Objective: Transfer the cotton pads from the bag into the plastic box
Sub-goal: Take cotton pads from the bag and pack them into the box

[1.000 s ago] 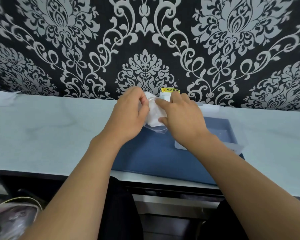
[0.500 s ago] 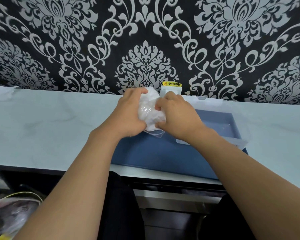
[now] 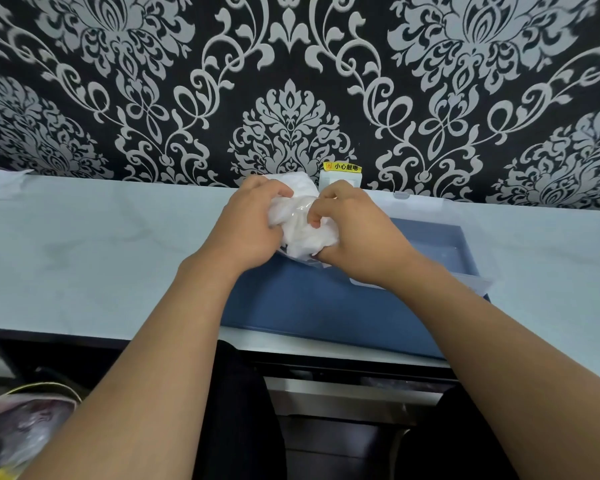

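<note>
A clear plastic bag of white cotton pads [image 3: 300, 226] is held up over the blue mat [image 3: 312, 303], crumpled between both hands. My left hand [image 3: 248, 230] grips its left side, fingers curled over the top. My right hand [image 3: 357, 237] pinches the right side and top of the bag. The clear plastic box [image 3: 478, 282] stands on the mat just right of my right hand, open on top; its inside looks empty where visible. My right wrist hides the box's near left corner.
A pale countertop [image 3: 101, 244] runs left to right under a patterned black wall. A white socket with a yellow warning label [image 3: 342, 174] sits on the wall behind the bag. White paper [image 3: 0, 181] lies at the far left. A bag [image 3: 21, 431] sits below the counter edge.
Both hands have lifted and squeezed the bag tighter, turning it more upright. My right fingers have shifted to the bag's top. The box has not moved.
</note>
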Tool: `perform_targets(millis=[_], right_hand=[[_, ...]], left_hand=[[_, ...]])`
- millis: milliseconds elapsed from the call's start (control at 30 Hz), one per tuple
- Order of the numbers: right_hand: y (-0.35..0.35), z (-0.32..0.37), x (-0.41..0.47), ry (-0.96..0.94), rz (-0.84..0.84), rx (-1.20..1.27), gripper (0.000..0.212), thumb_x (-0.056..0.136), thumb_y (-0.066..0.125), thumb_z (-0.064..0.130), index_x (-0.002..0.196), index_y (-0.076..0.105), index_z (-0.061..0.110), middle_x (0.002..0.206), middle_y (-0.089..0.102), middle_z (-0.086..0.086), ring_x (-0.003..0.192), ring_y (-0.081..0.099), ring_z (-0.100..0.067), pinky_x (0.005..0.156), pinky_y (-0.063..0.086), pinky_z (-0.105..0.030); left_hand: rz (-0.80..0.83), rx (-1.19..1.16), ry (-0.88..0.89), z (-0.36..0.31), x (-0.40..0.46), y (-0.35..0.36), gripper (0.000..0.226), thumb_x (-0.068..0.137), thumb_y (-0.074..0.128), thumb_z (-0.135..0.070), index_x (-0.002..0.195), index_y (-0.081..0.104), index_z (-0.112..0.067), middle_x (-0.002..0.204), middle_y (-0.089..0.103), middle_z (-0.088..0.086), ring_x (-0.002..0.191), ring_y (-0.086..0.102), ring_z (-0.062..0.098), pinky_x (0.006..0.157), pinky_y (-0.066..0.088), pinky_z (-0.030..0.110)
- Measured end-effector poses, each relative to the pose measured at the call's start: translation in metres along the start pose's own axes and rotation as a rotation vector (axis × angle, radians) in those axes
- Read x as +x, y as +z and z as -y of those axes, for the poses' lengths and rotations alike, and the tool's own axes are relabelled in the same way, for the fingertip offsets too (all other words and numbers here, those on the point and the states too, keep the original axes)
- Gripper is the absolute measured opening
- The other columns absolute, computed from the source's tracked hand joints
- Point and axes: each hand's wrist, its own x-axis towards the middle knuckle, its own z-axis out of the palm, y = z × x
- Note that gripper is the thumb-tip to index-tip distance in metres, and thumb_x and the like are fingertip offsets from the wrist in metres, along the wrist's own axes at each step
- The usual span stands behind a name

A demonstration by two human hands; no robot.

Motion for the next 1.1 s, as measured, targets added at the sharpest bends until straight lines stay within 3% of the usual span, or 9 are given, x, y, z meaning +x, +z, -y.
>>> perform_targets(millis=[233, 367, 467, 533, 633, 733, 800, 967, 1100], right_hand=[[-0.023, -0.003, -0.013, 0.017, -0.059, 0.319, 0.030, 0.067, 0.086, 0.020, 0.090, 0.066, 0.019, 0.089, 0.071, -0.001, 0.079, 0.062, -0.022, 0.074, 0.054, -0.041], [-0.044, -0.007, -0.017, 0.124, -0.085, 0.696, 0.032, 0.069, 0.089, 0.006, 0.093, 0.068, 0.008, 0.093, 0.075, -0.012, 0.081, 0.067, -0.017, 0.078, 0.055, -0.032], [-0.053, -0.012, -0.020, 0.272, -0.054, 1.031, 0.035, 0.077, 0.080, 0.000, 0.108, 0.065, -0.002, 0.099, 0.076, -0.015, 0.085, 0.072, -0.023, 0.080, 0.058, -0.039], [-0.058, -0.017, -0.021, 0.354, -0.005, 1.157, 0.032, 0.082, 0.075, 0.002, 0.113, 0.066, 0.005, 0.097, 0.076, -0.008, 0.085, 0.072, -0.020, 0.077, 0.058, -0.036], [-0.064, -0.023, -0.024, 0.362, 0.008, 1.215, 0.036, 0.079, 0.075, 0.008, 0.114, 0.066, 0.010, 0.099, 0.075, -0.007, 0.090, 0.071, -0.021, 0.084, 0.057, -0.042], [-0.063, -0.025, -0.028, 0.342, -0.033, 1.260, 0.048, 0.075, 0.075, 0.012, 0.122, 0.064, 0.005, 0.104, 0.074, -0.010, 0.093, 0.069, -0.024, 0.083, 0.056, -0.040], [-0.061, -0.024, -0.030, 0.324, -0.032, 1.281, 0.049, 0.080, 0.072, 0.009, 0.127, 0.061, 0.002, 0.106, 0.072, -0.012, 0.095, 0.067, -0.026, 0.081, 0.054, -0.037], [-0.063, -0.028, -0.034, 0.319, -0.004, 1.229, 0.051, 0.073, 0.076, 0.011, 0.122, 0.063, 0.002, 0.103, 0.074, -0.012, 0.092, 0.071, -0.024, 0.082, 0.057, -0.035], [-0.064, -0.031, -0.039, 0.288, 0.090, 1.099, 0.047, 0.071, 0.080, 0.007, 0.116, 0.068, 0.001, 0.105, 0.075, -0.017, 0.092, 0.072, -0.025, 0.079, 0.060, -0.031]], left_hand=[[-0.011, 0.008, -0.039, 0.004, 0.002, 0.004, 0.056, 0.077, 0.063, 0.009, 0.125, 0.062, -0.021, 0.131, 0.045, -0.002, 0.111, 0.050, 0.016, 0.087, 0.038, 0.022], [0.007, 0.008, -0.044, 0.003, 0.002, 0.002, 0.058, 0.077, 0.062, 0.008, 0.127, 0.060, -0.021, 0.128, 0.041, -0.006, 0.112, 0.052, 0.019, 0.085, 0.039, 0.023], [0.090, 0.045, -0.054, -0.002, -0.002, 0.001, 0.067, 0.073, 0.067, -0.001, 0.135, 0.053, -0.023, 0.135, 0.037, -0.007, 0.127, 0.044, 0.020, 0.092, 0.036, 0.022], [0.110, 0.043, -0.048, -0.012, -0.006, -0.005, 0.074, 0.066, 0.069, -0.015, 0.138, 0.051, -0.025, 0.145, 0.034, -0.006, 0.140, 0.031, 0.017, 0.102, 0.030, 0.022], [-0.081, -0.303, 0.149, -0.039, -0.013, -0.013, 0.066, 0.064, 0.065, -0.029, 0.129, 0.060, -0.019, 0.140, 0.046, -0.002, 0.136, 0.042, 0.013, 0.113, 0.034, 0.028], [-0.039, -0.717, 0.077, -0.073, -0.023, -0.004, 0.060, 0.068, 0.080, -0.039, 0.122, 0.063, -0.019, 0.125, 0.064, -0.002, 0.118, 0.062, 0.011, 0.095, 0.052, 0.026], [0.003, -0.779, -0.044, -0.084, -0.023, 0.011, 0.060, 0.065, 0.087, -0.034, 0.119, 0.065, -0.019, 0.115, 0.071, -0.001, 0.103, 0.070, 0.013, 0.083, 0.059, 0.028], [0.046, -1.009, -0.287, -0.084, -0.017, 0.022, 0.054, 0.074, 0.088, -0.020, 0.123, 0.063, -0.015, 0.110, 0.075, 0.006, 0.084, 0.072, 0.013, 0.078, 0.059, 0.027], [0.164, -0.940, -0.288, -0.077, -0.019, 0.019, 0.037, 0.084, 0.078, -0.014, 0.120, 0.067, -0.011, 0.103, 0.077, 0.006, 0.083, 0.072, 0.012, 0.068, 0.056, 0.021]])
